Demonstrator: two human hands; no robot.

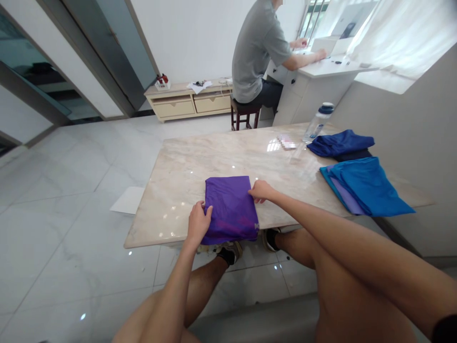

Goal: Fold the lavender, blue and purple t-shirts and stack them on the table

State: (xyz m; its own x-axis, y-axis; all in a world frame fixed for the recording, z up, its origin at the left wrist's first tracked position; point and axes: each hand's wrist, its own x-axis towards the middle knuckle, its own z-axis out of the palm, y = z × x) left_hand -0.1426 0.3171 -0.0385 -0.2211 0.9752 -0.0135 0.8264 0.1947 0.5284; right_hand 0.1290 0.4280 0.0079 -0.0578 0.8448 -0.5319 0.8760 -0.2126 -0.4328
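A folded purple cloth [230, 205] lies on the marble-topped table [171, 190], its near edge hanging slightly past the table's front edge. My left hand [200, 221] grips its left side, thumb on top and the other fingers along the edge, partly hidden. At the right side, my right hand [262, 190] pinches the cloth's upper edge between thumb and fingers. A small grey mark shows at the cloth's near right corner.
To the right lie folded blue and lilac cloths [371, 186] and a dark blue cloth [341, 144]. A water bottle [319, 124] and a blurred pink item [286, 142] stand nearby. Beyond, a person [257, 52] sits at a white desk [332, 66]. A low cabinet [174, 108] lines the wall.
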